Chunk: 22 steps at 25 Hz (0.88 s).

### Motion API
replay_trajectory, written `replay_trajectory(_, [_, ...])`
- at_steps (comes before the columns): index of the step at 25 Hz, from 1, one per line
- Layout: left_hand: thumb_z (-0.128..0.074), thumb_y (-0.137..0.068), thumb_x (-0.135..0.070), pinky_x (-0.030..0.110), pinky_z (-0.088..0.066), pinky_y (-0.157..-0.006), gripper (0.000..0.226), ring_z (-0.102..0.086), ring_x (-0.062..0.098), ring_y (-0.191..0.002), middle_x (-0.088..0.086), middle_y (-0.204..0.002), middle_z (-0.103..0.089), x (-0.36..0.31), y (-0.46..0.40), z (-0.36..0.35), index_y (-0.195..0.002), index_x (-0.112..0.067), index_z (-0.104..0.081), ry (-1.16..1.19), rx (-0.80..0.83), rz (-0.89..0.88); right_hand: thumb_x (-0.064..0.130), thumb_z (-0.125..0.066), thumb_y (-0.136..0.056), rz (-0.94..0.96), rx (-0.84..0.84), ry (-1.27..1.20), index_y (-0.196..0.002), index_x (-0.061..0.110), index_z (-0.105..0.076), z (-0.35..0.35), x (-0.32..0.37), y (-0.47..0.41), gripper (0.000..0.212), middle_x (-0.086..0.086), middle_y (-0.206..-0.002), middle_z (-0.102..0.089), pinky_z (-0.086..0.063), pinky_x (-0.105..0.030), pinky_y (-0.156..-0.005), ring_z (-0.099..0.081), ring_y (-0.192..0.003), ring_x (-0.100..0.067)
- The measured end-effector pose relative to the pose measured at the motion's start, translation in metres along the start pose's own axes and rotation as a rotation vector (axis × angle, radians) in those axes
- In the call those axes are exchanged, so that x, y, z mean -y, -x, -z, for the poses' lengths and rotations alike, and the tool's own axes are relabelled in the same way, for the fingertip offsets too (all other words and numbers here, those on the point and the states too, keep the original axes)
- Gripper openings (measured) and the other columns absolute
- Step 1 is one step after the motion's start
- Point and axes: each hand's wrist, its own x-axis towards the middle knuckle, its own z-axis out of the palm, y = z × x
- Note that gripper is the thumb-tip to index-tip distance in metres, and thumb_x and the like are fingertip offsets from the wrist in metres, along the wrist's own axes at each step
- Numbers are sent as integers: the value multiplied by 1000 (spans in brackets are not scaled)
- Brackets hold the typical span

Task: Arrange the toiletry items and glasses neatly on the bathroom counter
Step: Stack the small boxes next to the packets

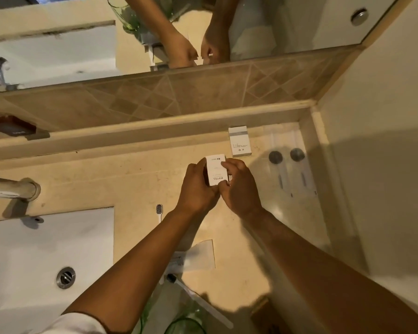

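Both hands hold a small white box printed HOTEL (216, 171) just above the beige counter (121, 179); my left hand (197, 186) grips its left side and my right hand (239, 186) its right side and lower end. A second white box (240, 141) lies flat by the back ledge. Two clear sachets with grey round caps (286, 165) lie side by side at the right. One toothbrush (159, 211) lies left of my left wrist; another (179, 282) lies near a torn wrapper (198, 257). A green glass (186, 324) stands at the bottom edge.
A white sink (34, 256) with a metal drain (65, 277) fills the lower left, and a tap (12, 189) reaches over it. A mirror (287, 25) runs along the back above a tiled strip. A wall (384, 141) closes the right side.
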Motion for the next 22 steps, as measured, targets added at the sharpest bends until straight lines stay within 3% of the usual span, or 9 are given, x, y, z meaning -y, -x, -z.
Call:
replay_trajectory(3, [-74,-78,-18,27,-51,-77,60,-51,17,-106,-14,-101,-58,4,-8,-6,-135,-29,-56,-19,-14,4,2,-64,-88,29,13,38,-138,4,-54,-1,-7,-7,51,-11,-147,-50,-40,-40,-116,-43,-138,-27])
replay_trajectory(6, [-75,-79,-18,21,-50,-76,65,-51,15,-107,-23,-98,-45,9,-9,-8,-138,-29,-51,-38,-31,-6,2,-66,-89,53,0,18,-132,8,-56,1,-13,-6,45,-9,-145,-49,-47,-41,-111,-42,-140,-27])
replay_trajectory(10, [-73,-80,-17,28,-54,-83,72,-49,21,-117,3,-130,-41,18,-3,-3,-144,-25,-40,-274,-24,-90,2,-67,-88,51,-155,-57,-123,17,-61,18,-24,-14,38,-4,-136,-50,-56,-38,-100,-55,-125,-23])
replay_trajectory(12, [-71,-82,-21,32,-52,-85,57,-45,26,-125,7,-140,-42,19,-4,-2,-135,-22,-51,-473,-46,-228,4,-66,-89,56,-193,26,-126,18,-62,30,-28,-27,39,-3,-135,-50,-53,-39,-101,-52,-124,-22])
replay_trajectory(15, [-68,-83,-18,43,-52,-92,35,-49,34,-126,13,-137,-55,16,-9,-5,-118,-13,-66,-631,-1,-357,11,-64,-93,53,-135,190,-135,17,-59,41,-29,-45,42,-5,-145,-47,-47,-42,-108,-41,-134,-25])
replay_trajectory(22, [-62,-90,-9,42,-51,-100,33,-52,35,-128,14,-146,-50,6,-34,-4,-123,-8,-64,-528,49,-231,15,-58,-97,-1,-13,208,-141,14,-53,42,-31,-66,43,-9,-147,-41,-48,-42,-109,-45,-134,-26])
